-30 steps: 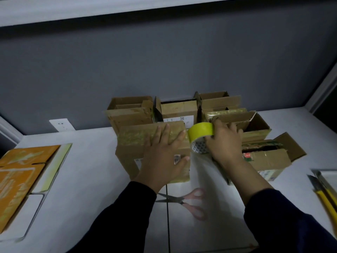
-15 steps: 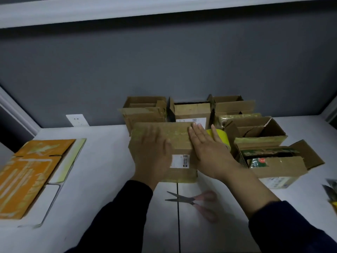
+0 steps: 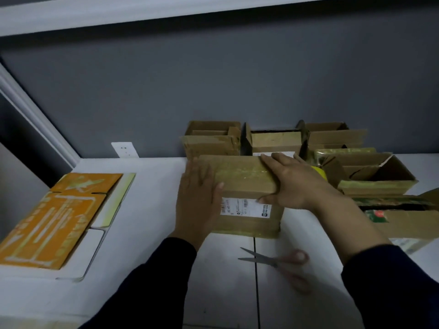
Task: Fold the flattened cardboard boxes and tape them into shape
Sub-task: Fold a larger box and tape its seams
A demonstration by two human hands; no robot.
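Flattened orange cardboard sheets [image 3: 54,219] lie at the left of the white table [image 3: 147,233]. At centre, your left hand [image 3: 197,200] has slid to the left end of the brown taped cardboard box [image 3: 247,184] and lies flat, fingers together. Your right hand [image 3: 289,184] now spans the taped top, fingers pressed together, thumb on the near face. The yellow tape roll [image 3: 319,171] peeks out behind that hand. Red-handled scissors [image 3: 266,258] lie nearer.
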